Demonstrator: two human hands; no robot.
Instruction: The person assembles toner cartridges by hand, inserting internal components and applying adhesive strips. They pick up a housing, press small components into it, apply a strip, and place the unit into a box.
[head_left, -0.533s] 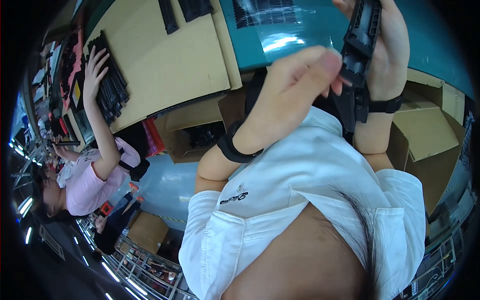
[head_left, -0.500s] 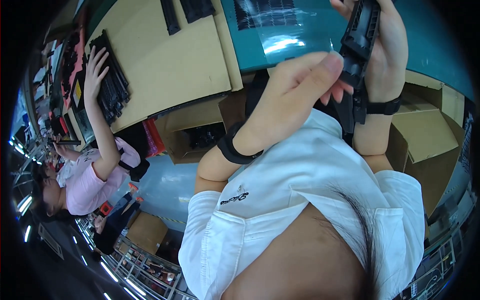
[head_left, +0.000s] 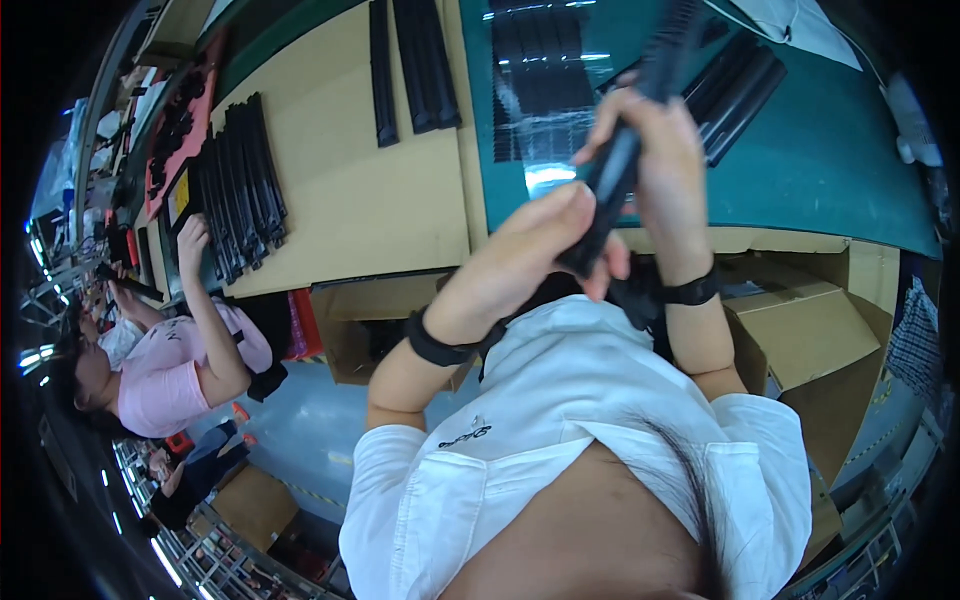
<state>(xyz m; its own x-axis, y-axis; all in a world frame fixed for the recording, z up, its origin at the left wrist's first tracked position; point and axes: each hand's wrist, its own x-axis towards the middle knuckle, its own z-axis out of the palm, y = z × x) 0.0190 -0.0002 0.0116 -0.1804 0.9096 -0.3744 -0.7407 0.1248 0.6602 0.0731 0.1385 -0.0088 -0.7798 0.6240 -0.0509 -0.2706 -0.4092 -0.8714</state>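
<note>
- A long black plastic strip (head_left: 622,160) was held up in the air above the green worktop (head_left: 850,150), slanting from upper right down to lower left.
- The left hand (head_left: 530,255) was clamped around its lower end; the right hand (head_left: 665,170) was closed around its middle.
- It looked stiff, light and narrow, with a ribbed upper part, so a hold at both ends seemed best against twisting.
- More black strips (head_left: 240,190) lay on the tan board (head_left: 350,200).

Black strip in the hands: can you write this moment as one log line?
left hand: holds black strip low | right hand: holds it higher | below: green mat | beside: cardboard sheet with more strips
</note>
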